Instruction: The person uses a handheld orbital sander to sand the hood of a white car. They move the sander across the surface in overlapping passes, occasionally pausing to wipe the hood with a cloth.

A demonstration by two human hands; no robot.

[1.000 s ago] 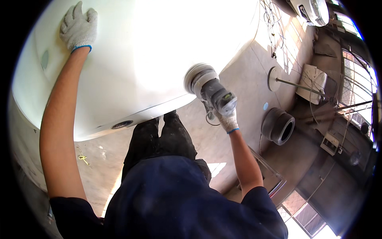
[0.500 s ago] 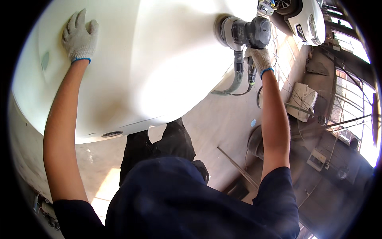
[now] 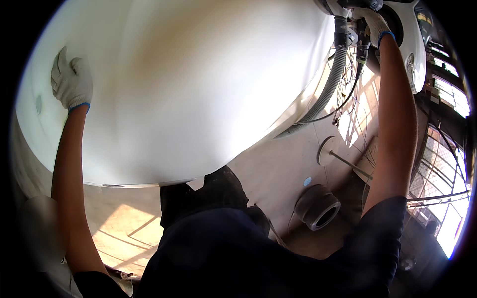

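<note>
A broad white car body panel spreads out in front of me. On its left part rests my left hand in a pale knit glove with a blue cuff, fingers laid along the surface and holding nothing. My right hand, gloved alike, grips a black and grey power sander by its handle at the top right; the picture's upper edge cuts off part of the tool. A ribbed grey hose hangs from the sander over the panel's right edge, beside a thin dark line.
Another white car stands beyond my right arm. On the floor to the right are a tire and a round disc on a rod. Loose wires dangle near the hose. Barred windows line the right wall.
My right hand has carried the sander farther away and to the right, partly out of the picture. My left hand appears lower and farther left, still on the panel. The view itself has shifted.
</note>
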